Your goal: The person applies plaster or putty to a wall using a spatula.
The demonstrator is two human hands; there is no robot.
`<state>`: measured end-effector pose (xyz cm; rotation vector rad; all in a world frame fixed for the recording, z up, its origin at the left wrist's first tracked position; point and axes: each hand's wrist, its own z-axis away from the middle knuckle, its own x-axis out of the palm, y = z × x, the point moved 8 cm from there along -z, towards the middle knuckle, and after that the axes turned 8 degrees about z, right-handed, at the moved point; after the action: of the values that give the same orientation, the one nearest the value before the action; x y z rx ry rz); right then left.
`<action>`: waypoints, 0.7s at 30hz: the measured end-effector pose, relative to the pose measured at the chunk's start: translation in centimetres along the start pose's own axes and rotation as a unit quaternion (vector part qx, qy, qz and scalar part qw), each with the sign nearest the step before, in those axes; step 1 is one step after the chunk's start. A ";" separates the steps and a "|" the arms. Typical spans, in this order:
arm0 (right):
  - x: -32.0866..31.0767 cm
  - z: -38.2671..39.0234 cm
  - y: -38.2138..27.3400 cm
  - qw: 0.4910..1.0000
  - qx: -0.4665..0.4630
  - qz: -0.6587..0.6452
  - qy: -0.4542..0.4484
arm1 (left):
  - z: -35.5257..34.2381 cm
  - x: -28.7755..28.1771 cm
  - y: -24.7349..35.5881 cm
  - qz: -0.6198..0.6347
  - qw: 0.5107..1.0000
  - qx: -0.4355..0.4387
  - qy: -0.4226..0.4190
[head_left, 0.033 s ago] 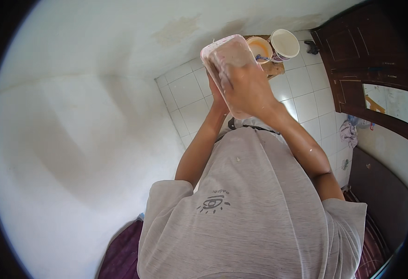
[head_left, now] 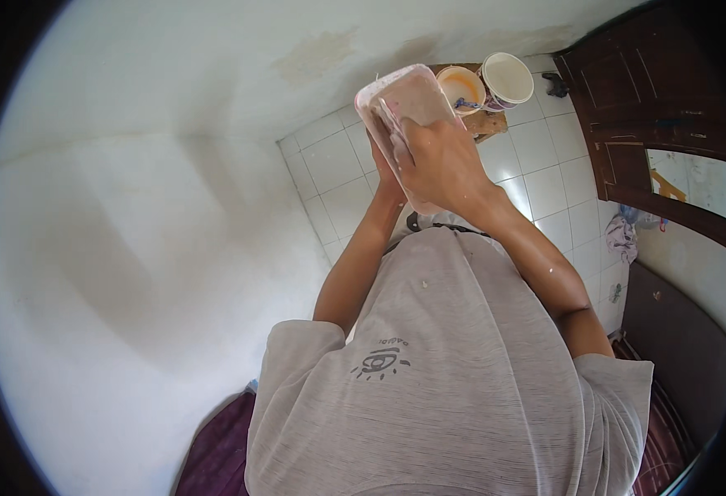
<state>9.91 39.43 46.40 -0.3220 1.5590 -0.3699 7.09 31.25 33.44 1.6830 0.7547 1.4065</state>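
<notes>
My left hand (head_left: 382,165) grips a pale pink rectangular tray (head_left: 421,86) along its left side, most of its fingers hidden behind it. The tray is tilted up, its inside smeared with a wet pinkish-beige substance. My right hand (head_left: 437,165) lies over the tray with its fingers bent around a whitish, smeared item (head_left: 388,120) near the left inner wall; I cannot make out what that is. Just beyond the tray, a round tub (head_left: 462,81) with orange-tinged contents and a blue-handled tool (head_left: 466,104) stands beside a white bucket (head_left: 509,74).
A wooden board (head_left: 491,126) lies under the containers on the tiled floor (head_left: 545,182). A white wall (head_left: 131,248) runs along the left. A dark wooden cabinet (head_left: 628,74) and a brown panel (head_left: 665,347) are at the right. Purple fabric (head_left: 214,446) is at lower left.
The tray and both my hands have shifted slightly down and to the left in the picture; the fingers of my right hand sit a little lower over the tray.
</notes>
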 end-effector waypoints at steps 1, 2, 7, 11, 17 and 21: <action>0.0 0.3 -0.6 0.998 -0.046 0.031 0.032 | -0.2 -0.2 -0.8 0.074 0.996 -0.052 -0.003; -0.3 0.2 -0.5 0.998 -0.049 0.029 0.033 | 0.1 -0.8 -1.5 0.145 0.984 -0.100 0.001; -0.4 -0.5 1.8 0.997 0.047 -0.062 0.024 | 0.2 -0.2 -1.5 0.084 0.991 -0.081 -0.072; 0.9 -0.3 0.1 0.998 -0.027 -0.025 0.047 | 0.1 -0.8 -1.1 0.026 0.999 -0.016 -0.033; -0.1 -0.7 1.7 0.998 0.039 -0.038 -0.007 | 0.1 0.6 -1.8 0.248 0.959 -0.135 -0.035; 1.0 -0.2 1.6 1.000 0.008 -0.010 -0.007 | 0.6 0.1 -3.5 0.344 0.913 -0.218 -0.015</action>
<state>9.70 40.48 44.80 -0.3285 1.5391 -0.3949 7.88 32.97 30.39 1.6560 -0.2186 1.8368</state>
